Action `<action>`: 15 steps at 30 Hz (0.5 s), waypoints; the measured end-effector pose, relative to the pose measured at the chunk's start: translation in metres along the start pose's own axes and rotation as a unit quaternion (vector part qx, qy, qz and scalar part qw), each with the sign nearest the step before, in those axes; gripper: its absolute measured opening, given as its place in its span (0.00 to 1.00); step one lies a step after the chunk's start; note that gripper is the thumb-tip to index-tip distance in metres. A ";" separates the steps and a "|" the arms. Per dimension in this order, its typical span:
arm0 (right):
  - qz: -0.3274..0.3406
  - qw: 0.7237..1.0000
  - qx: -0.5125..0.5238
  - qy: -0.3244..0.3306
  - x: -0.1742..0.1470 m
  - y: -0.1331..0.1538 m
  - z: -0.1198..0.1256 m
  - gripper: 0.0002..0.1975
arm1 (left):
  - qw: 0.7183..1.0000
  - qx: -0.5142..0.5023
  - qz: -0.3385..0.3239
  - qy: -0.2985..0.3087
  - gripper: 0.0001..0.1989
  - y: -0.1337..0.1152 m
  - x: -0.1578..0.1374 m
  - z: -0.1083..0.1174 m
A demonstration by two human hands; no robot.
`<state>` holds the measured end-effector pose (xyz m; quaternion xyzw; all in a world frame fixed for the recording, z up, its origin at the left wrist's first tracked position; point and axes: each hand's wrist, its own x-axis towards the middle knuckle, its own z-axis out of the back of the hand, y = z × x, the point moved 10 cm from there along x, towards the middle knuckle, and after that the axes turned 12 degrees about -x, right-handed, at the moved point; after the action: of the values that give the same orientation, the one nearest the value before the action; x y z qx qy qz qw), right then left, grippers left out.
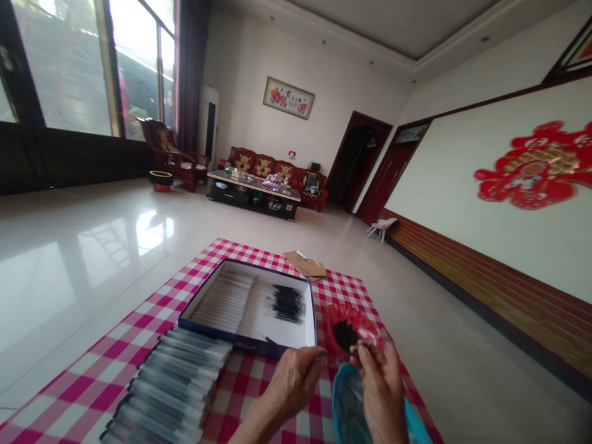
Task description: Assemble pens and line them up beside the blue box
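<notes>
Bowl (358,314), red and scalloped, standing near the right edge of the checked tablecloth (342,285), with small dark pieces (345,335) heaped inside. Your right hand (383,383) is at its near side, overlapping it in this view, thumb and fingertips drawn together; whether a piece is pinched between them you cannot tell from this angle. Your left hand (296,376) lies to the left, fingers curled, thumb and forefinger directed toward the right hand and apart from it; its grip is likewise unclear. Partly beneath your right hand, note the blue container (339,398), contents indistinct. Beyond your left hand sits a shallow dark-edged box (254,308): pale tubes (224,300) lie in a row on its left, slim dark rods (289,303) in a cluster on its right. Just outside its near left corner, a blurred bank of dark-tipped translucent pens (171,382) lies side by side. Cardboard pieces (305,265) rest past the far edge of the box. Farther off, you face a low table (254,188) before a wooden sofa (245,159).
</notes>
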<state>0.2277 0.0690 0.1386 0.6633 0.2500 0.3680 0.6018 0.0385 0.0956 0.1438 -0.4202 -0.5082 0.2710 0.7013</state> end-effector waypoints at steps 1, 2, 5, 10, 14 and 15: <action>0.002 1.000 0.005 -0.015 0.000 -0.002 0.006 0.36 | 1.000 0.014 -0.005 0.011 0.15 -0.002 -0.001 -0.005; 0.004 1.000 0.010 -0.024 0.000 -0.003 0.010 0.36 | 0.999 0.026 -0.010 0.020 0.14 -0.003 -0.003 -0.009; 0.008 0.999 0.024 -0.025 0.000 -0.006 0.011 0.36 | 0.998 0.047 -0.017 0.039 0.13 -0.006 -0.005 -0.018; 0.016 1.000 0.022 0.009 -0.005 -0.006 -0.003 0.35 | 0.998 0.043 -0.012 0.041 0.12 -0.003 -0.006 -0.023; 0.019 1.000 -0.006 0.008 -0.005 -0.008 -0.002 0.26 | 0.999 0.010 0.018 0.028 0.12 0.004 -0.004 -0.016; 0.017 1.000 -0.016 0.004 -0.004 -0.009 -0.001 0.23 | 0.999 -0.001 0.024 0.026 0.12 0.005 -0.004 -0.014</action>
<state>0.2257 0.0678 0.1289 0.6563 0.2358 0.3846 0.6048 0.0512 0.0908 0.1356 -0.4403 -0.4793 0.2762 0.7071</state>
